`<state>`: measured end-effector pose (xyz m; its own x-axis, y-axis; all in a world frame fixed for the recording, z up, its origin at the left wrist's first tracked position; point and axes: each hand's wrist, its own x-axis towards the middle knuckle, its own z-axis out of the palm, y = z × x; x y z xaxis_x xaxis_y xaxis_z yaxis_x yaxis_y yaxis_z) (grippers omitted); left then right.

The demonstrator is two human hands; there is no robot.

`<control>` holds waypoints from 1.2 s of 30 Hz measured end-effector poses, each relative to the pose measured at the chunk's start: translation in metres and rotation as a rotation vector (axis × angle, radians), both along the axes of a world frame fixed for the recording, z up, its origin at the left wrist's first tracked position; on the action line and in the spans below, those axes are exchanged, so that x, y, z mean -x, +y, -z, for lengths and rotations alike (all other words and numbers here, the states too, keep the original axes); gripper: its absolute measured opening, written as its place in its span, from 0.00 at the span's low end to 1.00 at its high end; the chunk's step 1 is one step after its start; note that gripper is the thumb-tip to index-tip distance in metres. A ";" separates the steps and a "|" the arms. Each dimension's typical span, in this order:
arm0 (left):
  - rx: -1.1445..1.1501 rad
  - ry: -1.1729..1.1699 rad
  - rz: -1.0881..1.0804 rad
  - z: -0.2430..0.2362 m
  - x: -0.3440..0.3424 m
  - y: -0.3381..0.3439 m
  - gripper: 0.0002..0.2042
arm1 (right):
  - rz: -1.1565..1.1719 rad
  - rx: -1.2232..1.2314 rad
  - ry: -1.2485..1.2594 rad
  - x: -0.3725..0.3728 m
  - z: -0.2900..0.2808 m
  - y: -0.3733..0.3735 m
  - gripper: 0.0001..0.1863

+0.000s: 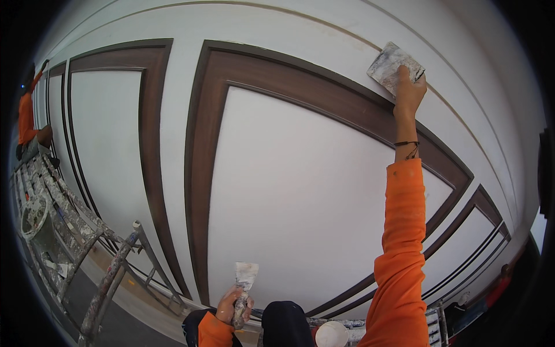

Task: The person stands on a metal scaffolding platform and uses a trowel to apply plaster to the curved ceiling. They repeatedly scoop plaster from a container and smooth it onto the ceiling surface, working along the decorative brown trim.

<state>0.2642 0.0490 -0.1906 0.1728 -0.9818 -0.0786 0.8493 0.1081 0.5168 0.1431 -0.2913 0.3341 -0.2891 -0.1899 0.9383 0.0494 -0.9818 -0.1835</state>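
Observation:
My right hand [409, 91] reaches far up in an orange sleeve, its fingers closed on a wide, putty-smeared spreader blade [391, 65]. That blade lies against the white wall above the brown frame moulding [300, 78], close to a thin groove line. Low in front of my knees, my left hand [229, 305] grips the crusted handle of a putty knife [247, 274], whose pale-coated blade points up. A round white tub or lid [332, 334] sits beside my knee, partly hidden by my right sleeve.
At far left another person [30, 121] in orange sits on a paint-spattered scaffold [87, 231], one arm raised to the wall. A bucket [36, 214] stands on its planks. Someone in red [498, 289] is at lower right. Slatted planks [432, 324] lie beside me; grey floor shows below.

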 end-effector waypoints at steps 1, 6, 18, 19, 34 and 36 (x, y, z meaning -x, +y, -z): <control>-0.004 0.010 0.003 0.000 -0.003 0.002 0.13 | 0.011 0.013 -0.006 -0.014 -0.001 0.004 0.19; 0.054 0.039 0.008 -0.003 -0.015 0.013 0.13 | -0.006 0.028 0.015 -0.073 -0.010 0.024 0.19; 0.153 0.115 0.000 0.012 -0.040 0.028 0.21 | 0.027 -0.060 0.107 -0.216 -0.016 0.082 0.25; 0.165 0.120 -0.005 0.011 -0.041 0.029 0.22 | 0.009 -0.050 0.120 -0.227 -0.018 0.084 0.25; 0.192 0.175 -0.057 0.003 -0.059 0.048 0.22 | 0.036 -0.074 0.227 -0.357 -0.021 0.143 0.28; 0.206 0.183 -0.040 -0.002 -0.053 0.044 0.21 | 0.004 -0.068 0.303 -0.359 -0.019 0.139 0.27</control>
<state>0.3172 0.0925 -0.1890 0.2131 -0.9730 0.0887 0.9196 0.2304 0.3183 0.5023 -0.1526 0.3529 0.0012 -0.2544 0.9671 -0.0216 -0.9669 -0.2543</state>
